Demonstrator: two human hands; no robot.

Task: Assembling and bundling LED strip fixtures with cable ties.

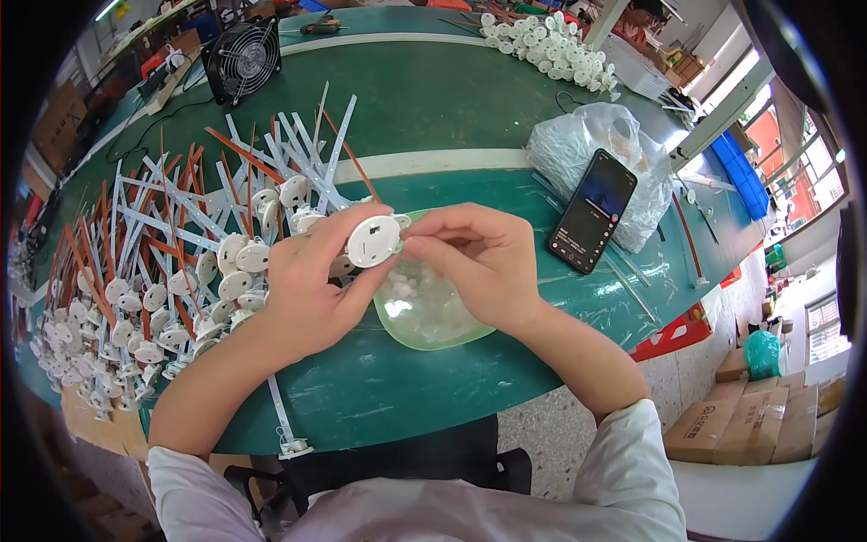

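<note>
At the near edge of the green table (397,406): one pale strip (279,406) ending in a white fitting, lying close to the person's left forearm.

Left hand (312,294): grip closed on one white disc (368,244), held face up above the table, a small dark slot in its face.

Right hand (488,262): grip closed in a pinch of thumb and forefinger at the disc's right edge; whether a small piece sits between the fingertips cannot be told.

Bowl (424,347), translucent green, below and just beside the disc; small pale pieces inside, blurred.

Heap of strips (135,217), pale and reddish-brown, many with white round ends, spread left of the hands.

Smartphone (591,212), black, screen lit, leaning against a clear plastic bag (564,140), right of the hands.

Blue tray (741,176), toward the table's right side.

Farthest, beyond a pale band: a cluster of white round parts (551,50), right; a black fan (242,59), left; a hand tool (321,28) near the fan.
</note>
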